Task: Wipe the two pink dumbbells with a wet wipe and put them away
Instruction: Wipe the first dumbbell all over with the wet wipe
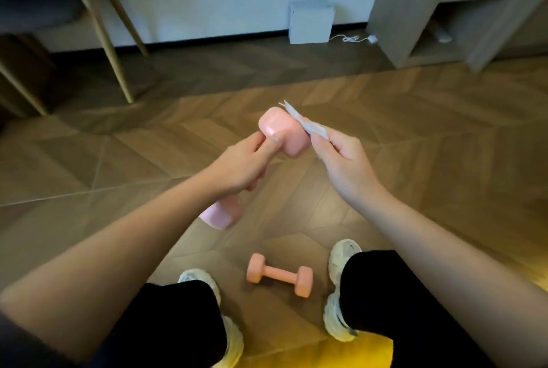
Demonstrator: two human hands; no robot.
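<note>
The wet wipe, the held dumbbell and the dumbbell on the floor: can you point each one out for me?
wet wipe (307, 126): head view, on its crumpled middle.
held dumbbell (292, 137): head view, on its upper end.
floor dumbbell (280, 275): head view, on its handle.

Both raised: left hand (238, 166) grips dumbbell (286, 131), right hand (344, 166) pinches wipe (315, 128).

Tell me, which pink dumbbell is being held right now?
The upper dumbbell, gripped in the left hand, while the right hand holds the wipe by its top end. The other dumbbell lies untouched on the floor between the shoes.
</note>
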